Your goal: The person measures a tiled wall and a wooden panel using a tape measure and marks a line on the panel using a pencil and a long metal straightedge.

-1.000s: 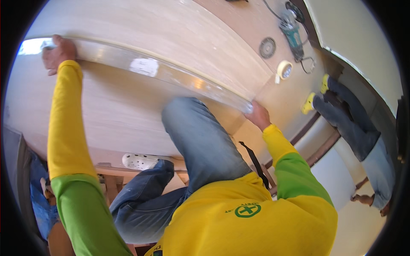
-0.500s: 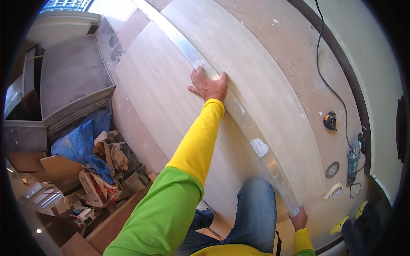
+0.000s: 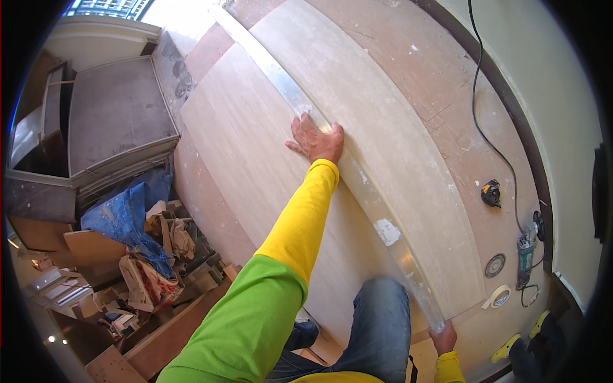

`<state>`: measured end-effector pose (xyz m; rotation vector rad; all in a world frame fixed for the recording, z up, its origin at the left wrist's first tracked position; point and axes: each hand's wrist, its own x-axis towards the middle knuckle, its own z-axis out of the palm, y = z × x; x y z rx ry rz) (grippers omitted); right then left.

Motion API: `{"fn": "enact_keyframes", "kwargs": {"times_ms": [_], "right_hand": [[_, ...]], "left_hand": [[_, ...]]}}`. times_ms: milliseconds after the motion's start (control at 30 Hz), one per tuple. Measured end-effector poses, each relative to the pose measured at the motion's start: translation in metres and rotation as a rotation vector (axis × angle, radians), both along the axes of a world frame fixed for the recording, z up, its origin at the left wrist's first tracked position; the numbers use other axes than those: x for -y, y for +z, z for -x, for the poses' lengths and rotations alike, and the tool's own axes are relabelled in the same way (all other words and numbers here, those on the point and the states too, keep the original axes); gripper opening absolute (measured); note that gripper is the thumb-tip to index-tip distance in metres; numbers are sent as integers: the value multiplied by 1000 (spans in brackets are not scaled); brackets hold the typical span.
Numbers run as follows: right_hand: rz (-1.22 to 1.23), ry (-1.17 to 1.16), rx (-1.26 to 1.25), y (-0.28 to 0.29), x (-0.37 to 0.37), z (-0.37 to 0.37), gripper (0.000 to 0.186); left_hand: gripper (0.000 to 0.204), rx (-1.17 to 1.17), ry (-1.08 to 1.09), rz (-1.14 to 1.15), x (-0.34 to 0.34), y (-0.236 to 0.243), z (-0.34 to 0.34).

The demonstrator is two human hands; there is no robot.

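Observation:
A long metal straightedge (image 3: pixel 281 83) lies diagonally across a large pale wood-grain panel (image 3: pixel 396 140) on the floor. My left hand (image 3: pixel 317 139) grips the bar around its middle, thumb over the right edge and spread fingers over the left part. Low in the picture, my right hand (image 3: pixel 444 338) is closed around the bar's near end; some of its fingers are hidden. A white smear (image 3: pixel 387 232) marks the metal between my two hands. My left knee (image 3: pixel 382 306) is over the near part of the panel.
At right lie an angle grinder (image 3: pixel 525 255) with a black cord (image 3: pixel 496 134), a grey disc (image 3: pixel 495 265), a tape roll (image 3: pixel 500 296) and a black-and-orange tape measure (image 3: pixel 491 193). Blue sheeting (image 3: pixel 121 214) and scrap boards (image 3: pixel 153 325) are piled left. Someone's yellow shoes (image 3: pixel 506 348) show lower right.
The view has shifted slightly, so the scene sits a little lower and to the right at the top. Both hands keep their places on the straightedge.

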<state>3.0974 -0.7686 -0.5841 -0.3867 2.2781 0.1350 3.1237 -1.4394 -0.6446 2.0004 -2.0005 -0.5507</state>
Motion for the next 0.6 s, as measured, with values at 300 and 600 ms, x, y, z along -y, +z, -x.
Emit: {"fn": "enact_keyframes", "kwargs": {"times_ms": [300,600], "right_hand": [[-29,6,12,5,8,2,50],[-16,15,7,1,1,1,51]], "left_hand": [[84,27,-12,-6,1,0,1],[84,30,-24,-9,0,1,1]]}}
